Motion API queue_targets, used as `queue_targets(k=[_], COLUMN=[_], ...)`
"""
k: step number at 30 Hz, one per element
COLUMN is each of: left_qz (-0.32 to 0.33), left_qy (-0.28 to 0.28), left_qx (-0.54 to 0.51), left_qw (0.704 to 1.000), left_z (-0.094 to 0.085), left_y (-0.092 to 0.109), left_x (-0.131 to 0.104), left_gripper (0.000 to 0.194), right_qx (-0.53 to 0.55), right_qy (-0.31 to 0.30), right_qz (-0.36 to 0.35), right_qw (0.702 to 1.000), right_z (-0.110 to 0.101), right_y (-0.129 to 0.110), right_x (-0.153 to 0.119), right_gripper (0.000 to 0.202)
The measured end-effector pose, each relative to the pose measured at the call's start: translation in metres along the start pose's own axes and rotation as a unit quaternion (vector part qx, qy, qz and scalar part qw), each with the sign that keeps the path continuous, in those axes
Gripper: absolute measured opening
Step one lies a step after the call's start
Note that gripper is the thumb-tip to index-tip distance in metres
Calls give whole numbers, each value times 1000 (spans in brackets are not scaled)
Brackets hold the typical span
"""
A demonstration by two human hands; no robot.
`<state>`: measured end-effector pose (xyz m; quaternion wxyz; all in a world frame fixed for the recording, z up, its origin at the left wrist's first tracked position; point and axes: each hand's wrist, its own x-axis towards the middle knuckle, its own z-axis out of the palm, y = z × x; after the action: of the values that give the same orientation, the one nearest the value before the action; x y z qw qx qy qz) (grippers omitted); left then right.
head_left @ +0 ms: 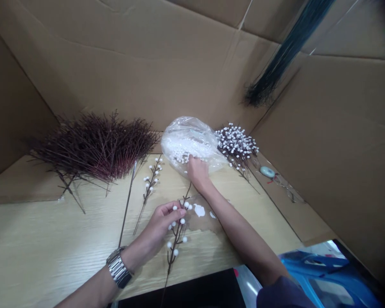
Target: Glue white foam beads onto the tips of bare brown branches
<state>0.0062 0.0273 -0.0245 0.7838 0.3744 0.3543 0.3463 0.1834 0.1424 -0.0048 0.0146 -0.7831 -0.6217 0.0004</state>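
My left hand (163, 223) pinches a dark twig (176, 239) studded with white beads and holds it just above the wooden table (51, 239). My right hand (197, 170) reaches into the mouth of a clear plastic bag (192, 143) full of small white beads, its fingertips hidden among them. A second beaded twig (150, 182) lies flat on the table to the left of the bag. A watch with a metal band is on my left wrist.
A heap of bare dark red twigs (96, 147) lies at the back left. A bunch of finished beaded twigs (237, 147) sits right of the bag. Cardboard walls (147, 64) enclose the table. A small round green object (267, 172) lies at right, and a blue item (321, 273) at bottom right.
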Motion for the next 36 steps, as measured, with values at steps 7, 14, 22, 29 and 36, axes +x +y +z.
queue_targets(k=[7, 14, 22, 29, 36], left_qz=[-12, -19, 0, 33, 52], left_qy=[14, 14, 12, 4, -27], left_qx=[-1, -6, 6, 52, 115], left_qw=[1000, 1000, 1000, 998, 992], left_z=[0, 1, 4, 2, 2], left_y=[0, 2, 1, -1, 0], left_x=[0, -3, -3, -2, -3], left_gripper=[24, 16, 19, 27, 27], right_qx=[62, 192, 492, 516, 511], right_qy=[18, 43, -46, -109, -118], right_qz=[-46, -134, -215, -214, -265], right_qw=[997, 971, 842, 822, 810], right_z=[-24, -51, -61, -53, -54], right_y=[1, 47, 80, 65, 59], right_x=[-47, -94, -96, -88, -82], right_gripper=[36, 15, 13, 19, 8])
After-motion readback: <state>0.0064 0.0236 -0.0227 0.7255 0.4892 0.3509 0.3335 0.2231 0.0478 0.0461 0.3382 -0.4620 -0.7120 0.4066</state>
